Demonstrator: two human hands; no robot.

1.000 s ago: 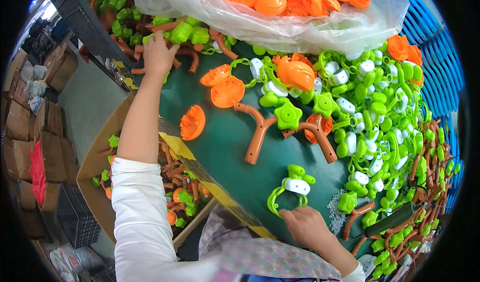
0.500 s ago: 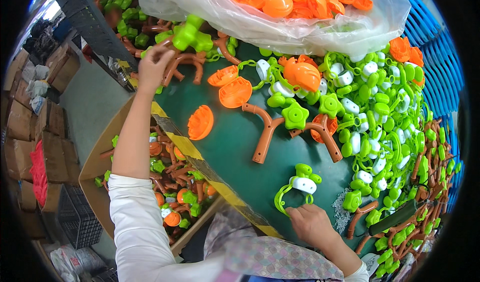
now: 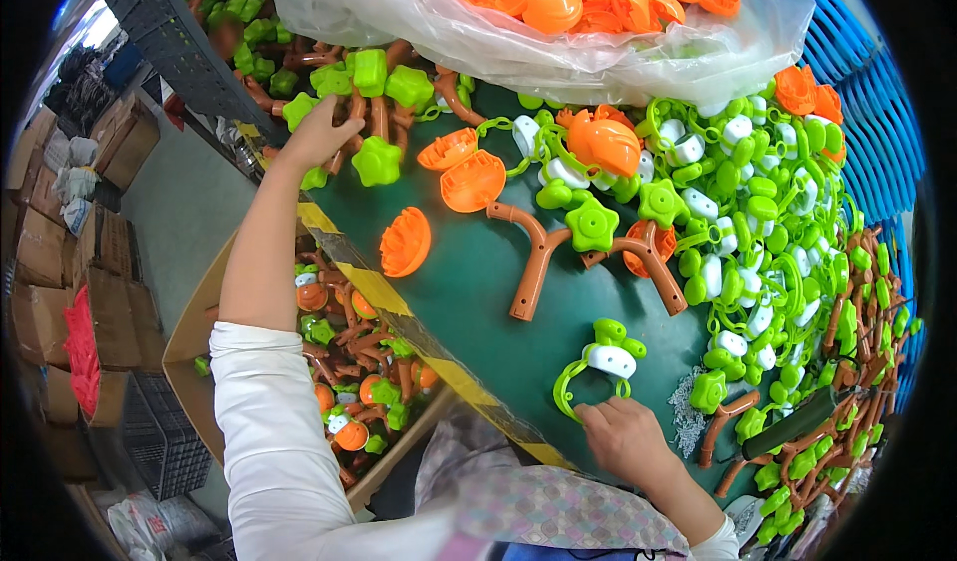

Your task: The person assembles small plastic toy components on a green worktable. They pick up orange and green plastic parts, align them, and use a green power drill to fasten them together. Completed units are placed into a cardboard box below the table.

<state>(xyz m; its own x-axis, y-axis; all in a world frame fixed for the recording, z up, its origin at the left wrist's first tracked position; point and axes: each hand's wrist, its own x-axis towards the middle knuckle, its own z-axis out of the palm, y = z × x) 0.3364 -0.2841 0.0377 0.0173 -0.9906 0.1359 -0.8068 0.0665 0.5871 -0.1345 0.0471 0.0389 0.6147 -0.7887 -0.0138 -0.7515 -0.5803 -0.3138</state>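
Observation:
My left hand reaches to the far left of the green table and closes on a brown branch-shaped plastic part with green star caps. My right hand rests near the table's front edge, its fingertips pinching a green ring-shaped part with a white clip. Two joined brown branch pieces and a green star lie in the middle. Orange half-shells lie to their left.
A clear bag of orange shells sits at the back. A heap of green and white parts fills the right side, brown pieces beyond it. A cardboard box of assembled parts stands below the table's left edge.
My left hand has drawn back toward me from the far pile, bringing the brown branch part with green stars along. My right hand stays on the green ring part.

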